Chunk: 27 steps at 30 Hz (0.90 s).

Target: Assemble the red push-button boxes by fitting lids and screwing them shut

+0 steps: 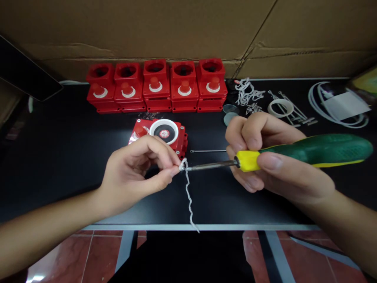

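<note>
- Taking the tip of the green-and-yellow screwdriver (312, 151) as centre of the clock face throughout.
- At 9 o'clock, with left hand (138, 169): pinching a small shiny metal piece (182, 168) and the looped end of a white cord (189, 196) between thumb and fingertips.
- At 3 o'clock, with right hand (291, 177): gripping the screwdriver around its yellow collar, thumb against fingers, shaft pointing to 9 o'clock.
- Dangling loose from the pinch towards 6 o'clock, crossing the table's front edge in view: rest of the cord.
- Judged as the step in hand: working the driver tip at the metal piece, right where the cord loops.
- Calling next, by the look of it, for a firm left pinch, a shaft kept in line with the metal piece, and care not to snag the cord.
- Too small to tell: cord threaded through the metal piece, or merely looped round it.
- Lying on the black table (73, 165) at 11 o'clock, just beyond the left fingers: a red unit (182, 137); farther along, five red housings (184, 103) in a row.
- Between 1 and 2 o'clock: a thin metal rod (207, 151) nearby, partly hidden by right hand; farther off, bunched white cords (249, 96).
</note>
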{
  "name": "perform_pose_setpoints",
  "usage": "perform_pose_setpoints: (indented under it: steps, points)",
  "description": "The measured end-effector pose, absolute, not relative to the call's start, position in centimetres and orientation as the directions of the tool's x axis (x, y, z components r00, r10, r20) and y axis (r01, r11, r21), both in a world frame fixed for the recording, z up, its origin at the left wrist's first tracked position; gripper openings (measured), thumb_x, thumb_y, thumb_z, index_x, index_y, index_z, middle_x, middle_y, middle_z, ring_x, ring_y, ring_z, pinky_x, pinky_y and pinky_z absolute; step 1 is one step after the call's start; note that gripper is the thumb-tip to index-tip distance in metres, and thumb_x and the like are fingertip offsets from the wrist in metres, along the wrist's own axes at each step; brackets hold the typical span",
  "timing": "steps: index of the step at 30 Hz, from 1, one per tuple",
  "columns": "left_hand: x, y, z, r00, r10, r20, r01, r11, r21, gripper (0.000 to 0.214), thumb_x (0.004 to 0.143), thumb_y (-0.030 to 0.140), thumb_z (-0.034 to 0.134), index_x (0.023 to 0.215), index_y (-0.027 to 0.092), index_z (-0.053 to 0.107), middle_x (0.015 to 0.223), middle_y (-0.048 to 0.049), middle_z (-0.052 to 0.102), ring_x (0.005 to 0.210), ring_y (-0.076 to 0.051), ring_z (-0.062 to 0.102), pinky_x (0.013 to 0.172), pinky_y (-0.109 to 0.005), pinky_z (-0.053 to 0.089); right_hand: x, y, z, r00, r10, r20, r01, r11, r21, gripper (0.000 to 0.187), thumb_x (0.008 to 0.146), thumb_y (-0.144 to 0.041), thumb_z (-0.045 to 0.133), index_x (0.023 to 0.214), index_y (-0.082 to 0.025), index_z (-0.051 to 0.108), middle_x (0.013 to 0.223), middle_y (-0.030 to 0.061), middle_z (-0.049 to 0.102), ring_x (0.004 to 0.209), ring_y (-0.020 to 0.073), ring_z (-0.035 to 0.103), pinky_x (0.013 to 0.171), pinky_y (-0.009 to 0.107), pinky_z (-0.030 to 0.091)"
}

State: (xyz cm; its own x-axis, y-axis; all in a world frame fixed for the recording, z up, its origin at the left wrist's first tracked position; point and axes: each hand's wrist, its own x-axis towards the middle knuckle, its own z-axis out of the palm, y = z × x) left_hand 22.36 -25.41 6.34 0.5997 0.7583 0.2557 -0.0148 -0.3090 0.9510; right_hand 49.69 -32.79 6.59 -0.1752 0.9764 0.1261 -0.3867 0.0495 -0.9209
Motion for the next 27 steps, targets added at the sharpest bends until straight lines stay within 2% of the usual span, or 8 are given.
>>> perform_pose_setpoints:
  steps: [5,10,15,18,22,27]
  points:
    - [22.38,-25.44,6.27,0.600,0.756,0.260,-0.024,-0.308,0.951,0.026,0.099,0.021,0.095,0.088,0.020,0.072,0.089,-0.0031,0.082,0.078,-0.014,0.077,0.065,-0.020,0.064,49.81,-32.63,6.40,-0.184,0.972,0.148,-0.358,0.074,-0.931,0.028,0.096,-0.030,0.095,0.099,-0.023,0.069,0.102,-0.0024,0.062,0.050,0.0045,0.058,0.042,0.025,0.047]
    - [22.25,-25.39,6.26,0.608,0.755,0.245,-0.029,-0.288,0.957,0.025,0.099,0.019,0.094,0.089,0.022,0.072,0.090,-0.0011,0.082,0.080,-0.015,0.078,0.069,-0.023,0.067,49.80,-32.74,6.34,-0.184,0.970,0.159,-0.342,0.089,-0.936,0.028,0.097,-0.030,0.095,0.099,-0.023,0.069,0.103,-0.0024,0.063,0.051,0.0050,0.060,0.045,0.026,0.050]
    - [22.10,-25.43,6.18,0.610,0.765,0.205,-0.015,-0.248,0.969,0.025,0.100,0.027,0.095,0.089,0.027,0.073,0.092,-0.0003,0.083,0.080,-0.016,0.077,0.069,-0.029,0.068,49.92,-32.48,6.36,-0.204,0.957,0.206,-0.320,0.134,-0.938,0.024,0.095,-0.025,0.095,0.101,-0.023,0.072,0.104,-0.0011,0.064,0.052,0.0060,0.063,0.046,0.028,0.053]
    - [22.07,-25.44,6.22,0.600,0.775,0.197,-0.011,-0.238,0.971,0.028,0.100,0.032,0.097,0.088,0.026,0.072,0.091,-0.0007,0.082,0.077,-0.017,0.076,0.065,-0.029,0.067,50.12,-32.19,6.70,-0.198,0.955,0.221,-0.256,0.167,-0.952,0.025,0.092,-0.024,0.098,0.099,-0.025,0.074,0.102,0.0003,0.066,0.053,0.0086,0.063,0.047,0.030,0.056]
    - [22.21,-25.45,6.25,0.598,0.778,0.190,-0.030,-0.216,0.976,0.026,0.100,0.029,0.097,0.090,0.026,0.073,0.091,-0.0003,0.082,0.072,-0.014,0.072,0.054,-0.025,0.059,50.38,-31.97,6.85,-0.193,0.949,0.250,-0.199,0.211,-0.957,0.027,0.088,-0.022,0.100,0.098,-0.027,0.075,0.102,0.0020,0.068,0.052,0.0114,0.063,0.046,0.033,0.056]
    - [22.28,-25.46,6.20,0.593,0.782,0.192,-0.036,-0.213,0.976,0.027,0.100,0.030,0.096,0.090,0.025,0.072,0.091,0.0008,0.081,0.066,-0.012,0.069,0.056,-0.025,0.062,50.70,-31.88,6.93,-0.213,0.941,0.264,-0.162,0.233,-0.959,0.026,0.087,-0.018,0.098,0.100,-0.027,0.077,0.105,0.0023,0.071,0.058,0.0126,0.068,0.050,0.032,0.058]
